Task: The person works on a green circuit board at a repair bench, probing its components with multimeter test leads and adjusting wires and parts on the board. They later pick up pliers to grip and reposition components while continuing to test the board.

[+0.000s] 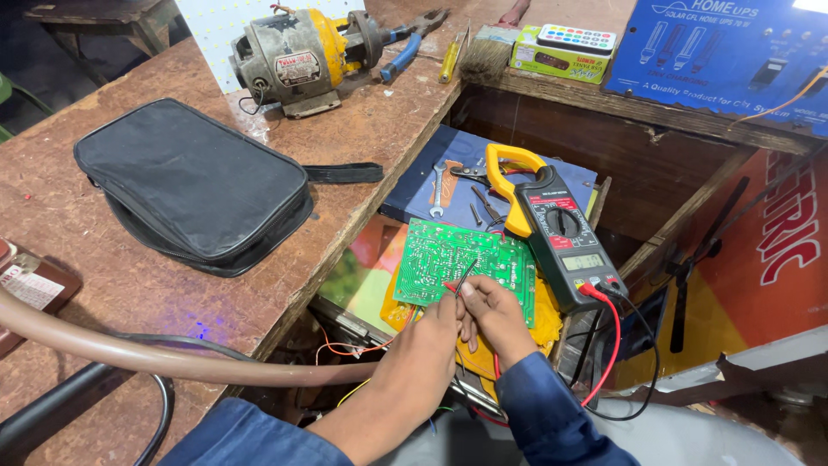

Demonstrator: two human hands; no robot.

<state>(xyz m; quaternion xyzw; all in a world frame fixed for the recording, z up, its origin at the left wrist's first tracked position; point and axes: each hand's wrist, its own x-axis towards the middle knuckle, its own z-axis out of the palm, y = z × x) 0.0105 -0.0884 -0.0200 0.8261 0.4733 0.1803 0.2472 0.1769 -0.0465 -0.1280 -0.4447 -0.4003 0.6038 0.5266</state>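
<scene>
A green circuit board (448,259) lies flat on yellow material below the bench edge. My left hand (423,349) and my right hand (496,315) meet at the board's near edge, each pinching a thin test probe; a black probe tip (466,274) touches the board. Red and black leads (608,341) run from the probes to a clamp meter (561,237), black with an orange jaw, lying just right of the board. Both sleeves are blue.
A black zip pouch (194,185) and a small motor (297,56) sit on the wooden bench (379,112) at left. A spanner (438,190) and screws lie on a blue box behind the board. Pliers (414,39), a brush, a blue panel (724,52) are at the back; a tan hose (129,354) crosses front left.
</scene>
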